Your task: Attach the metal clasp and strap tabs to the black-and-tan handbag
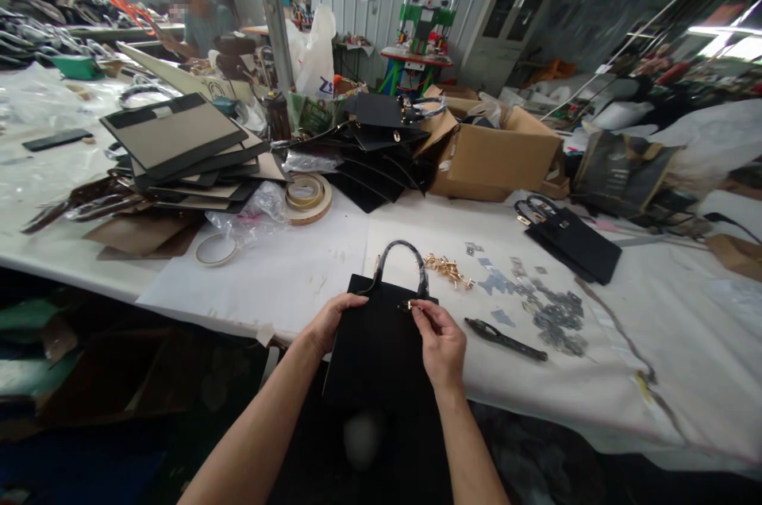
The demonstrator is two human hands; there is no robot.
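A black bag panel with a curved handle [381, 346] leans at the table's front edge. My left hand [333, 318] grips its upper left edge, thumb on the front face. Near the panel's top right, my right hand [440, 338] pinches a small gold metal fitting [408, 305] against the black surface. Just behind the panel lies a heap of gold fittings [449, 271]. To the right are a pile of small grey metal plates [559, 318] and a black pen-like tool [506, 340].
Stacked black and beige panels [184, 144], tape rolls [306, 198] and black pieces [381, 163] lie at the back left and middle. A cardboard box [497, 159] stands behind. Another black handled panel [571, 243] lies at the right. A person [205, 17] sits far left.
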